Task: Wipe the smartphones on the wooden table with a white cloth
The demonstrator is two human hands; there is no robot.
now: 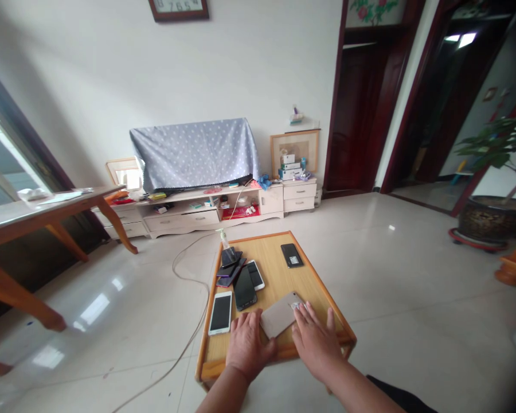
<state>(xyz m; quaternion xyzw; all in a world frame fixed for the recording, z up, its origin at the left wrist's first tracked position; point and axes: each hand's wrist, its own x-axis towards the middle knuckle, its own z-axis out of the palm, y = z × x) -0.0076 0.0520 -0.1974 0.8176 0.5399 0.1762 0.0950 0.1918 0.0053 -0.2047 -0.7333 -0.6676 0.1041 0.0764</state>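
A pale gold phone (279,316), or small tablet, lies at an angle near the front edge of the small wooden table (279,258), with what looks like a label on its upper right. My right hand (316,339) rests on its right side, fingers stretched out over the label and thumb side toward the phone. At its left edge is my left hand (248,343), fingers bent slightly on the tabletop and thumb apart; whether it presses the phone cannot be made out. Left of that hand lies a white phone (221,313). Just beyond is a large black phone (245,289), overlapping another white phone (255,275).
Several dark phones (230,269) are piled near a pump bottle (224,238) at the table's far left. A black phone (292,256) lies at the far right. A cable (202,321) runs over the floor. A low cabinet (184,221) stands against the wall.
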